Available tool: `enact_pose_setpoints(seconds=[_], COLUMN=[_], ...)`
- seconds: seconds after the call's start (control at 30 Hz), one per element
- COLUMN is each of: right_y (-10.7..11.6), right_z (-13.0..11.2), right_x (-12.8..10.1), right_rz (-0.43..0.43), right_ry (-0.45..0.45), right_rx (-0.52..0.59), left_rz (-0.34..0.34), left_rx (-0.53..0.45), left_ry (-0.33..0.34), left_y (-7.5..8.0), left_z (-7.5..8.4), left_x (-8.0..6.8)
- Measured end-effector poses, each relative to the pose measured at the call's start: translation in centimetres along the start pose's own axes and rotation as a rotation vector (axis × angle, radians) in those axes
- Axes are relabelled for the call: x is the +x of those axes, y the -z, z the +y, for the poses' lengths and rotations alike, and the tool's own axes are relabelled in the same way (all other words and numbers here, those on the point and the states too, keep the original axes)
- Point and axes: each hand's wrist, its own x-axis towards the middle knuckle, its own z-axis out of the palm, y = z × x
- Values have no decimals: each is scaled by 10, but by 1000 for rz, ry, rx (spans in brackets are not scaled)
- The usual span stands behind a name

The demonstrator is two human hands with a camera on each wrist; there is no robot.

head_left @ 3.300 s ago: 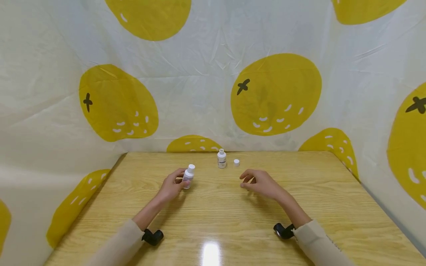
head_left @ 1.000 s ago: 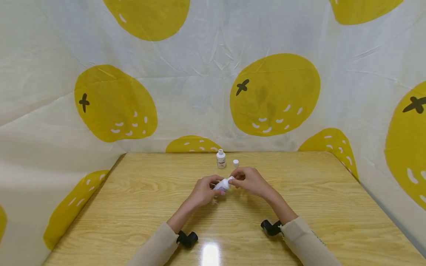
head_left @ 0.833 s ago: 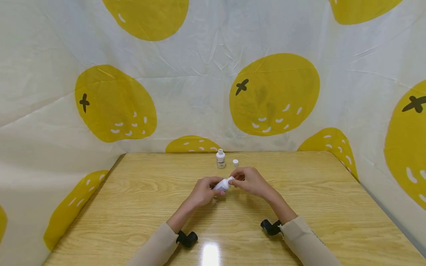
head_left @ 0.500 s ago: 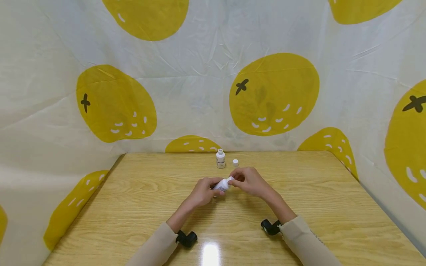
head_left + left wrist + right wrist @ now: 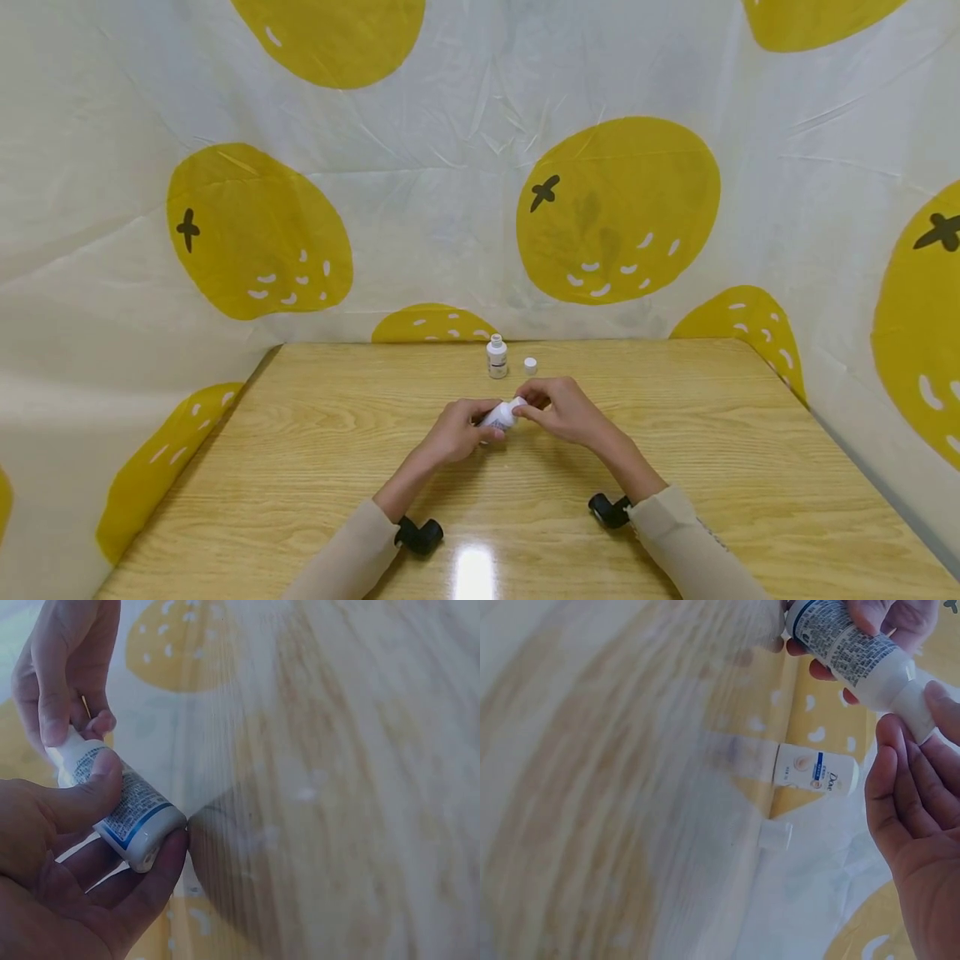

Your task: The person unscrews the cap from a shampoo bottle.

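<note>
Both hands on one small white bottle, held over the middle of the wooden table.

We see the left hand (image 5: 455,429) curled around the body of the small white bottle (image 5: 501,415), thumb pressed on its label, while the right hand (image 5: 564,408) pinches the white cap end between its fingertips (image 5: 54,727). The bottle lies tilted, lifted off the table (image 5: 300,467). Its label carries a blue band and dense small print that we cannot read. Farther back stands a second bottle (image 5: 814,770), uncapped, and on this one we can read "Dove" beside a blue mark. A loose white cap (image 5: 775,836) sits just beside it, near the orange-printed backdrop (image 5: 615,208).
</note>
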Motion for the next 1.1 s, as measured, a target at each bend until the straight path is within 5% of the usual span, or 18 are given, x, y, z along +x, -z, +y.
enact_pose_setpoints(seconds=[0.9,1.1], right_y=[2,3], right_z=[-1,0], right_x=[-2,-1], right_rz=[19,-1], right_ry=[126,93], right_rx=[-51,-39], left_rz=[-50,-46], left_rx=[6,27], left_ry=[-28,-32], left_y=[3,3], left_z=[-3,-3], left_x=[1,1])
